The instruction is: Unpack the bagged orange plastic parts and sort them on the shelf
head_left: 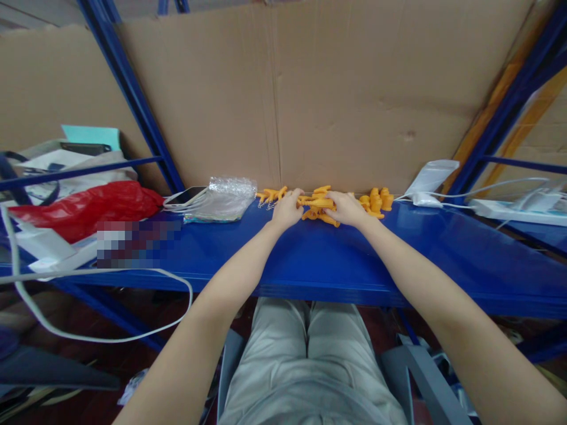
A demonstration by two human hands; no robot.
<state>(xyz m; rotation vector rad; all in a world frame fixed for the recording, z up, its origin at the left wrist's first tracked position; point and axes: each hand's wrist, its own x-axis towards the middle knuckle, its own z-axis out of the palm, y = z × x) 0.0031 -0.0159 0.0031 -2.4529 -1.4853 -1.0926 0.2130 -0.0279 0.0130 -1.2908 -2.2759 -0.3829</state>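
Observation:
Several small orange plastic figure-like pieces (326,218) lie in a loose pile at the back of the blue shelf top. At the left of this pile, my left hand (287,209) has its fingers curled, with the fingertips against an orange piece (312,202). My right hand (348,208) reaches in from the other side, its fingers closed on the same cluster. Whether both grip one piece or two is hard to make out. Orange pieces with small metal chains (271,196) lie beyond my left hand. More rounded orange pieces (376,200) stand beside my right hand.
Left on the blue shelf (319,260) are a plastic-wrapped stack (230,200), a phone (188,196) and a red bag (101,206). A white cable (133,339) loops over the front edge. A white device (429,188) stands at right. Cardboard (336,100) closes the back.

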